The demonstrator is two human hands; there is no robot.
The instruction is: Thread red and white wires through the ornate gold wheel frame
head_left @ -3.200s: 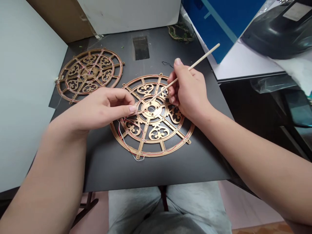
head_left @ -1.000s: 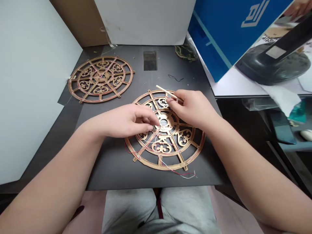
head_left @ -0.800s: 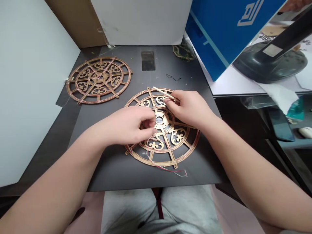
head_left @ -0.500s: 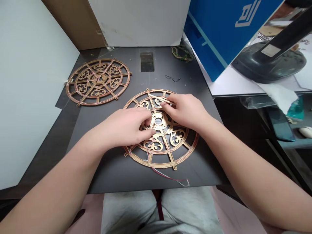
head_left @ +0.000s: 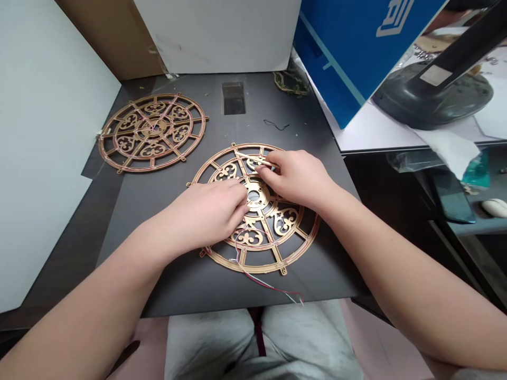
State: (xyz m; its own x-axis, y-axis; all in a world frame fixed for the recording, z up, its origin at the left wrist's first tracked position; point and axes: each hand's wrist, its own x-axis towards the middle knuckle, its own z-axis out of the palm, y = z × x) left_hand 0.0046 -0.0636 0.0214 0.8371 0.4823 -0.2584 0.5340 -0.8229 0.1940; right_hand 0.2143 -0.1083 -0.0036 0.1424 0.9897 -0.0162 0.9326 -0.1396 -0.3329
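Observation:
A gold, openwork wheel (head_left: pixel 283 262) with spokes and scroll ornaments lies flat on the dark tabletop (head_left: pixel 190 295). Thin red and white wires (head_left: pixel 263 284) run along it and trail past its front edge. My left hand (head_left: pixel 217 211) rests over the wheel's left part beside the hub, fingers closed; whatever they pinch is hidden. In my right hand (head_left: pixel 297 174) is a thin pale stick (head_left: pixel 253 158), its far end pointing left over the wheel's back rim. A second similar wheel (head_left: pixel 178 153) lies at the back left, touched by neither hand.
White panels (head_left: pixel 217 37) stand at the left and back, with a blue box (head_left: pixel 336 53) at the back right. A black stand base (head_left: pixel 431 100), a phone (head_left: pixel 451 195) and a white mouse (head_left: pixel 495 207) are at the right. A black thread (head_left: pixel 276 125) lies behind the near wheel.
The fingers of my left hand have closed together, thumb against forefinger, near the hub. My right hand keeps its hold on the stick. The whole view has shifted slightly.

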